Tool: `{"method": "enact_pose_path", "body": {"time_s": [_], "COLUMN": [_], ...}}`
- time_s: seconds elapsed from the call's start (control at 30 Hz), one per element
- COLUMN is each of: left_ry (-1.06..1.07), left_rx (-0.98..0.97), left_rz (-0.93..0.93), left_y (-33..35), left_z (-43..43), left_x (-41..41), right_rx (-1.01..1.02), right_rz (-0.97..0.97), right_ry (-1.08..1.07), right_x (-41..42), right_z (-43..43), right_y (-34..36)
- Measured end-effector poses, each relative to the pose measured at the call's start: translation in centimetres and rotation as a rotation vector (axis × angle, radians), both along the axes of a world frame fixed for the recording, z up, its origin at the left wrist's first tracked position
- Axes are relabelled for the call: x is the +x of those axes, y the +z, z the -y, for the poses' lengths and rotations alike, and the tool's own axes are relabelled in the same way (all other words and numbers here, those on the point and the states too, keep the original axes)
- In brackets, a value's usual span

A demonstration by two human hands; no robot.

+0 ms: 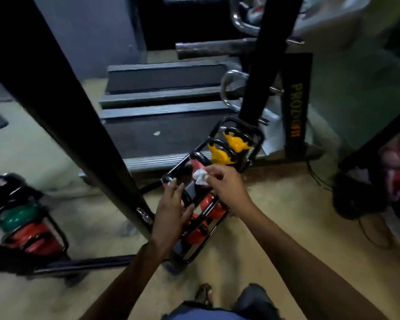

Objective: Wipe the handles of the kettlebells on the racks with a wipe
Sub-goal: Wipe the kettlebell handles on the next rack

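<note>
A low black wire rack point(259, 137) on the floor holds two yellow kettlebells point(219, 154) at its far end, a pink one point(195, 163) in the middle and red-orange ones point(206, 202) nearer me. My right hand point(222, 181) pinches a crumpled white wipe point(200, 176) against the pink kettlebell's black handle. My left hand point(171, 209) lies flat with its fingers apart over the rack's left rail, beside that handle. It partly hides the kettlebell under it.
A thick black slanted frame post point(79, 125) crosses the left of the view, close to my left hand. A second rack point(28, 227) with green and red kettlebells stands at the left. Dark steps point(162, 107) and a black upright with yellow lettering point(296, 112) lie behind.
</note>
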State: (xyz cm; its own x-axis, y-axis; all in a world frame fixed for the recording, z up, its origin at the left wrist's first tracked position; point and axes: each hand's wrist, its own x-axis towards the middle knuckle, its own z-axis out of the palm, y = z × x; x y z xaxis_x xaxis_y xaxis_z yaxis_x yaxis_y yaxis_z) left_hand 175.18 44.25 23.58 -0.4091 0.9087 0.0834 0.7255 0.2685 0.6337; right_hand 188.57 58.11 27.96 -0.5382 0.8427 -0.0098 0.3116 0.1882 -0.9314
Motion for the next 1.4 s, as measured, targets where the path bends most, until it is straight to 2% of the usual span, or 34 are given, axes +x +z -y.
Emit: {"method": "enact_pose_path", "body": {"time_s": [0.17, 0.43, 0.57, 0.63, 0.7, 0.83, 0.9, 1.0, 1.07, 1.13, 1.2, 1.23, 1.33, 1.4], "left_ry": [0.116, 0.368, 0.437, 0.469, 0.475, 0.507, 0.508, 0.495, 0.5, 0.509, 0.507, 0.502, 0.492, 0.488], "left_rx": [-0.112, -0.216, -0.266, -0.244, -0.235, -0.261, -0.281, -0.279, -0.272, -0.27, -0.272, -0.269, -0.252, -0.25], "left_rz": [-0.099, -0.134, -0.138, -0.132, -0.135, -0.145, -0.16, -0.152, -0.125, -0.108, -0.109, -0.111, -0.107, -0.109], "left_y": [-1.1, -1.6, -1.6, -1.3, -1.2, -0.8, -0.4, 0.2, 0.3, 0.3, 0.3, 0.3, 0.5, 0.7], "left_z": [-0.9, -3.4, -3.9, -4.1, -4.2, -4.5, -4.7, -4.8, -4.7, -4.6, -4.5, -4.4, -4.1, -4.0], "left_x": [0.3, 2.9, 3.1, 3.4, 3.6, 3.7, 3.8, 3.8, 3.8, 3.8, 3.8, 3.8, 3.6, 3.6], "right_rx": [0.165, 0.446, 0.532, 0.69, 0.865, 0.842, 0.749, 0.419, -0.014, -0.58, -0.964, -1.057, -1.139, -1.11], "right_rz": [0.105, 0.299, 0.552, 0.651, 0.651, 0.577, 0.505, 0.296, 0.203, 0.179, 0.152, 0.159, 0.186, 0.198], "right_ry": [0.266, 0.738, 0.918, 1.098, 1.245, 1.376, 1.281, 0.916, 0.644, 0.378, 0.218, 0.193, 0.229, 0.262], "right_x": [-7.0, -13.8, -17.8, -18.8, -19.3, -19.5, -18.7, -15.3, -12.8, -12.3, -13.4, -14.0, -15.1, -13.5], "right_z": [-4.0, -7.4, -8.6, -8.5, -8.4, -9.4, -10.2, -10.2, -8.8, -7.2, -6.4, -6.2, -6.7, -6.2], "right_y": [-0.7, -4.0, -4.5, -3.9, -3.1, -3.3, -4.3, -6.0, -6.3, -6.5, -6.5, -7.0, -10.0, -6.9]}}
